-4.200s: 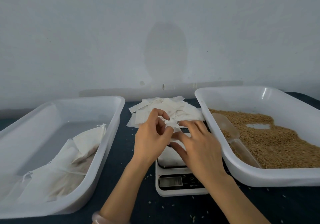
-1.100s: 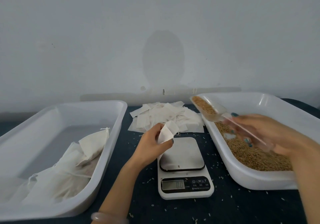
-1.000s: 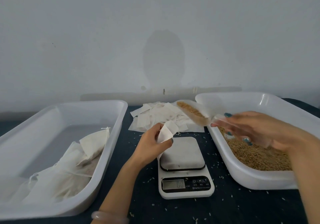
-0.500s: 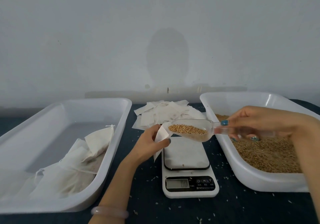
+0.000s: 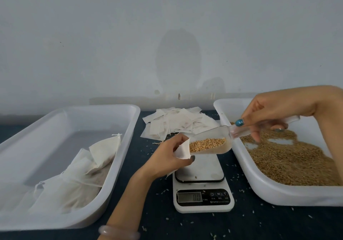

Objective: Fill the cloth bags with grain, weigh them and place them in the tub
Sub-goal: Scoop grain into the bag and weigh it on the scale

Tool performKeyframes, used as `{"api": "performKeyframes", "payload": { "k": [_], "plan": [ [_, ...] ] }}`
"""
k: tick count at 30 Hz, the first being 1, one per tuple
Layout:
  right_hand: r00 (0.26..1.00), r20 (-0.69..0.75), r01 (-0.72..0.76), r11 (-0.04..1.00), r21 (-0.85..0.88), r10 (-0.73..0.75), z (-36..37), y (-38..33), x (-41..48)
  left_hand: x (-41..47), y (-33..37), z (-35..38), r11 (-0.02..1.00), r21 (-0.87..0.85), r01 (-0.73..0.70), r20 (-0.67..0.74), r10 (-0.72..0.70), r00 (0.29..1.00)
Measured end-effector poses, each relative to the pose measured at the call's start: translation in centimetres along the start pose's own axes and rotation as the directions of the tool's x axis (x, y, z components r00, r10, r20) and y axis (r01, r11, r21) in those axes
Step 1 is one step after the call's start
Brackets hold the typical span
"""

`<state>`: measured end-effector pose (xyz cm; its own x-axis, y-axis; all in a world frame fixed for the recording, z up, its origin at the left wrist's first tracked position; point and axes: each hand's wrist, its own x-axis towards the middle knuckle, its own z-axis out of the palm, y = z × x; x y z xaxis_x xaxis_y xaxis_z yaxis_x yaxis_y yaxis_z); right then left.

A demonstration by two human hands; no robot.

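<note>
My left hand [image 5: 168, 159] pinches the mouth of an empty white cloth bag [image 5: 181, 151] above the left edge of the white kitchen scale [image 5: 201, 184]. My right hand [image 5: 269, 113] grips the handle of a clear plastic scoop [image 5: 209, 144] loaded with brown grain; the scoop's tip touches the bag's opening. The right tub [image 5: 278, 193] holds loose grain [image 5: 289, 158]. In the left tub [image 5: 118, 169], filled cloth bags [image 5: 81, 180] lie in a heap.
A pile of flat empty cloth bags [image 5: 178, 125] lies behind the scale, between the two tubs. Stray grains dot the dark table [image 5: 250, 221]. A grey wall stands close behind the table. The scale's display faces me.
My right hand has lifted the full scoop out of the right tub and swung it left to the bag's mouth. The left hand has kept hold of the bag beside the scale.
</note>
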<state>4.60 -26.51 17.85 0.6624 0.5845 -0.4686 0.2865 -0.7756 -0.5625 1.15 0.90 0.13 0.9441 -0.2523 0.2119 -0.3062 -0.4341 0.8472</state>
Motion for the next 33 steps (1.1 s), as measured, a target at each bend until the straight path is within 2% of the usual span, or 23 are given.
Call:
{"api": "performKeyframes", "payload": {
  "k": [6,13,30,33],
  "plan": [
    [0.998,-0.008,-0.060,0.989,-0.133,0.059,-1.8,-2.2,-0.2,0.0,0.5,0.5,1.000,-0.005,-0.006,0.020,0.006,1.000],
    [0.995,-0.037,-0.094,0.978,-0.185,0.088,-2.1,-3.3,-0.3,0.0,0.8,0.5,0.999,-0.036,-0.012,0.028,0.013,1.000],
    [0.999,-0.028,-0.048,0.992,-0.115,0.045,-2.7,-2.4,-1.1,-0.4,1.4,0.2,0.998,-0.064,-0.002,0.013,0.003,1.000],
    [0.999,-0.031,-0.024,0.999,-0.044,0.023,-2.1,-1.5,-1.1,-0.5,1.3,0.1,0.997,-0.078,-0.004,0.005,0.004,1.000]
  ]
}}
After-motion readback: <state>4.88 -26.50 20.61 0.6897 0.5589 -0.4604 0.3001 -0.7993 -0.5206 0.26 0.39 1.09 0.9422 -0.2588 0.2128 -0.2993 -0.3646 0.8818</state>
